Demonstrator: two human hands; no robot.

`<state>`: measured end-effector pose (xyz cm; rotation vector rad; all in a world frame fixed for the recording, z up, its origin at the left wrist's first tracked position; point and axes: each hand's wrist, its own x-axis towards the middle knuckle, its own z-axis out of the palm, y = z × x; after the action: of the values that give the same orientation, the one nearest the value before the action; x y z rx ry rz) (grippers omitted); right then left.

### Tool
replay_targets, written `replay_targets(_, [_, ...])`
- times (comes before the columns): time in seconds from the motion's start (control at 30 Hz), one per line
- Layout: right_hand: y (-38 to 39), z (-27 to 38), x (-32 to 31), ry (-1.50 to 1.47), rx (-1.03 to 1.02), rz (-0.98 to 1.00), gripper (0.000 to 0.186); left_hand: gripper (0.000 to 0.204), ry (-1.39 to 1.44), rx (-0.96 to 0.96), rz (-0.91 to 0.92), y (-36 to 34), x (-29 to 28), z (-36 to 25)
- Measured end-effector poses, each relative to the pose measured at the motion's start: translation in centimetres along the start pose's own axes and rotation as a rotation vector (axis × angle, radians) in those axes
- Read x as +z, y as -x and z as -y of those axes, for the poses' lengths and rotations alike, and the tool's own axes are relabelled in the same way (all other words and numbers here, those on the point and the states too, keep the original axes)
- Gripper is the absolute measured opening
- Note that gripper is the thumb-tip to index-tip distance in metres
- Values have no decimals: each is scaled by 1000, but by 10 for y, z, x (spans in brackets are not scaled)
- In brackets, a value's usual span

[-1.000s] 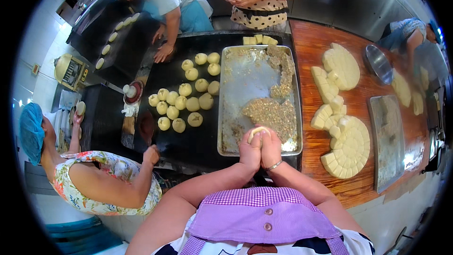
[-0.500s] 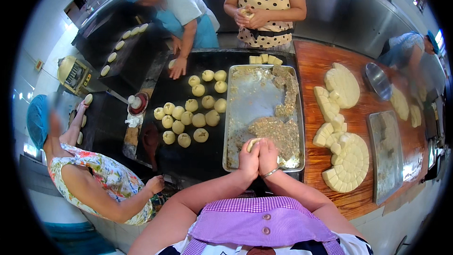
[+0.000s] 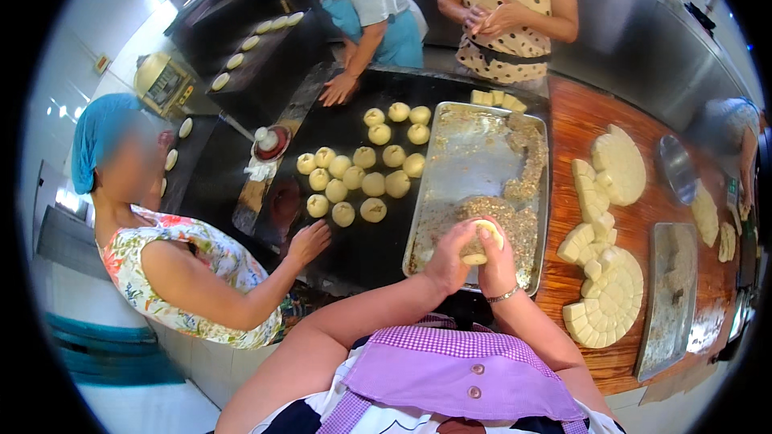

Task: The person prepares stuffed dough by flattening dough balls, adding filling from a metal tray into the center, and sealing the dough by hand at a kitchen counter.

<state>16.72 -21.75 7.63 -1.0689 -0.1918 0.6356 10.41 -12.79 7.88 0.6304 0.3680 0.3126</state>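
Note:
Over the lower part of a metal tray (image 3: pixel 458 137), my left hand (image 3: pixel 450 259) and my right hand (image 3: pixel 497 267) cup a piece of pale dough (image 3: pixel 474 259) with brown speckled filling showing inside it. A lumpy heap of the same filling (image 3: pixel 524 227) lies in the tray beneath and beyond my hands. Left of the tray, several pleated dough balls (image 3: pixel 373 183) rest on a black work surface (image 3: pixel 370 249). Small cut dough blocks (image 3: pixel 497 98) sit just past the tray's far edge.
A wooden board (image 3: pixel 579 108) holds cut dough discs (image 3: pixel 603 297), a steel bowl (image 3: pixel 675 167) and another tray (image 3: pixel 669 297). Co-workers stand left (image 3: pixel 201 289), across (image 3: pixel 515 56), far left (image 3: pixel 386 32) and right (image 3: pixel 724 133). Flat cakes (image 3: pixel 250 43) line a black griddle.
The view has shifted. My hands have moved apart slightly, exposing the dough and filling between them. The left co-worker's lower hand has reached toward the dough balls; the polka-dot co-worker's hands have changed position.

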Motion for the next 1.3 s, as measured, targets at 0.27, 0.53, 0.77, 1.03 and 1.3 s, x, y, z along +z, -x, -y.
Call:
replay_targets(0.27, [14, 1, 16, 277, -99, -190, 27, 21, -495, 224, -254, -7, 10, 28])
replay_targets(0.53, [-26, 38, 29, -112, -127, -141, 24, 44, 154, 4, 69, -27, 43, -40])
replay_targets(0.77, [-15, 47, 44, 35, 59, -110, 46, 37, -1, -13, -136, -15, 40, -38])
replay_targets(1.03, [-22, 21, 53, 141, -157, -196, 33, 47, -614, 288, -77, -20, 31, -41])
replay_targets(1.3, [-21, 23, 60, -61, 52, -207, 33, 44, -548, 387, -84, -27, 23, -42])
